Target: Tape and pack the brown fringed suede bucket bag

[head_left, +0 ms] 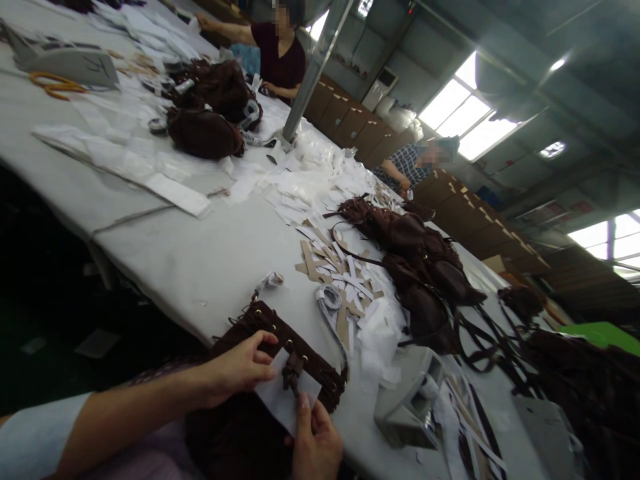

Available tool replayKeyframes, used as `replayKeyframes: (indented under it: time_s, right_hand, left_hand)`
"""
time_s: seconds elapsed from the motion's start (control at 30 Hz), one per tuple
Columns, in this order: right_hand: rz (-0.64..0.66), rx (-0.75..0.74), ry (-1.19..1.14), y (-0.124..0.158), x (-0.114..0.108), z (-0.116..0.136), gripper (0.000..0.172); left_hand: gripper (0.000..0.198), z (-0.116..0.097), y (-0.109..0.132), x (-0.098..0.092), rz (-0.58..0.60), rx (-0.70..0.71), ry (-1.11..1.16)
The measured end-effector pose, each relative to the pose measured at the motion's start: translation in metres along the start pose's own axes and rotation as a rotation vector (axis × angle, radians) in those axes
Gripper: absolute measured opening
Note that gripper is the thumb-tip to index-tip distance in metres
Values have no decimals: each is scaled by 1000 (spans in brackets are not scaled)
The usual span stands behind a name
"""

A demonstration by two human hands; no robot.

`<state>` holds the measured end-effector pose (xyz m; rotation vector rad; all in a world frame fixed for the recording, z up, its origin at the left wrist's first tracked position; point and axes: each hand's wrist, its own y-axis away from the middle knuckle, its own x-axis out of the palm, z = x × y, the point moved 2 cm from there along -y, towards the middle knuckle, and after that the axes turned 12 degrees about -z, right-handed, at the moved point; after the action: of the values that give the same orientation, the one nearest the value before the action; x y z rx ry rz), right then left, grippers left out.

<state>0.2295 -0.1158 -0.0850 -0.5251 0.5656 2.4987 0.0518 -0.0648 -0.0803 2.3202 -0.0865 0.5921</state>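
Note:
A dark brown bag (240, 427) with a fringed, studded top edge rests against the near edge of the table, partly over my lap. A piece of white paper (276, 395) lies across its front, under a knotted brown tie (292, 370). My left hand (243, 365) pinches the paper's left side, its fingertips close to the bag's upper edge. At the paper's lower right, my right hand (316, 440) grips it between thumb and fingers. A wrapped strap (333, 320) curves from the bag's right end onto the table.
The white table (215, 260) carries cut paper strips (345, 277), brown bags (420, 267) on the right and more bags (210, 107) at the back left. A grey tape dispenser (407, 397) stands near my right hand. Yellow-handled scissors (57, 85) lie far left. Two people work across the table.

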Motion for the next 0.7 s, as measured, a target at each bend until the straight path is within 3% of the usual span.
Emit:
replayKeyframes:
  time_s: [0.1, 0.27, 0.37, 0.5, 0.63, 0.7]
  right_hand:
    - [15, -1, 18, -1, -1, 8, 49]
    - [62, 26, -21, -5, 3, 21, 47]
    - [48, 60, -71, -9, 5, 25, 49]
    - [9, 31, -75, -12, 6, 27, 47]
    - [12, 29, -67, -14, 5, 27, 47]
    - [-8, -12, -34, -14, 3, 28, 47]
  left_hand:
    - [41, 6, 2, -3, -39, 44, -96]
    - [16, 2, -5, 6, 72, 145, -329]
    - [13, 0, -11, 12, 37, 87, -240]
    - [34, 2, -17, 23, 47, -99, -28]
    - [47, 4, -20, 27, 5, -186, -90]
    - [47, 4, -19, 29, -1, -163, -121]
